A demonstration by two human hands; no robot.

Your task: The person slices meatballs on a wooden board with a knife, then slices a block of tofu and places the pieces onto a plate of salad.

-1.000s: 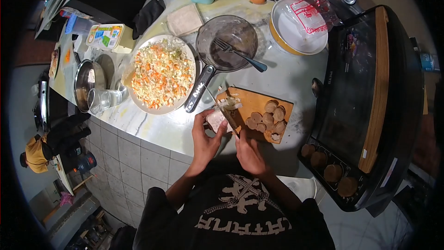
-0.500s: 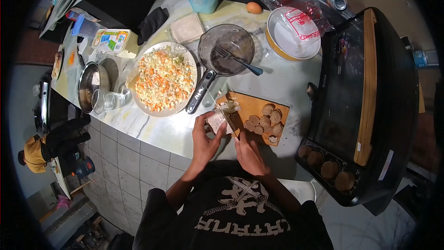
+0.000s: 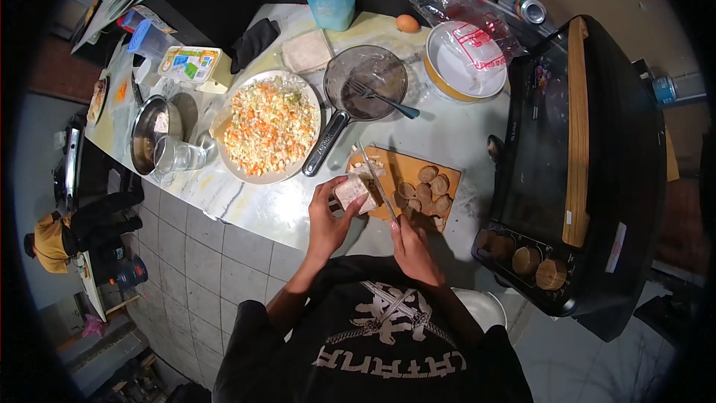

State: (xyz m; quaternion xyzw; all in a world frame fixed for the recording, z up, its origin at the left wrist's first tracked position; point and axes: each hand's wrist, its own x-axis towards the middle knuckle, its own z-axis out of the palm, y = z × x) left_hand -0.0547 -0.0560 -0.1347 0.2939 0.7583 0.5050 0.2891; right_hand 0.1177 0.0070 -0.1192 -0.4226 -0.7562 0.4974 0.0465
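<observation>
My left hand (image 3: 328, 225) is closed around a pale pinkish block (image 3: 352, 193) at the left edge of a wooden cutting board (image 3: 403, 163). Its thumb presses on the near side. In my right hand (image 3: 415, 254) is a knife (image 3: 379, 183), its blade pointing away from me over the board, just right of the block. Small pale scraps (image 3: 367, 167) lie left of the blade, toward the far edge. Several round brown pieces (image 3: 424, 192) are grouped on the right part of the board.
A plate of chopped vegetables (image 3: 270, 130) sits left, beside a dark pan (image 3: 365, 67) with a fork (image 3: 384, 101) in it. A drinking glass (image 3: 179, 155) and metal bowl (image 3: 143, 134) stand farther left. Behind are an egg (image 3: 407, 24) and white bowl (image 3: 464, 67); a black oven (image 3: 552, 142) borders the right.
The knife's tip has swung to the right, away from the block, and my right hand has shifted slightly right and down. My left hand still holds the block. The whole view has shifted a little.
</observation>
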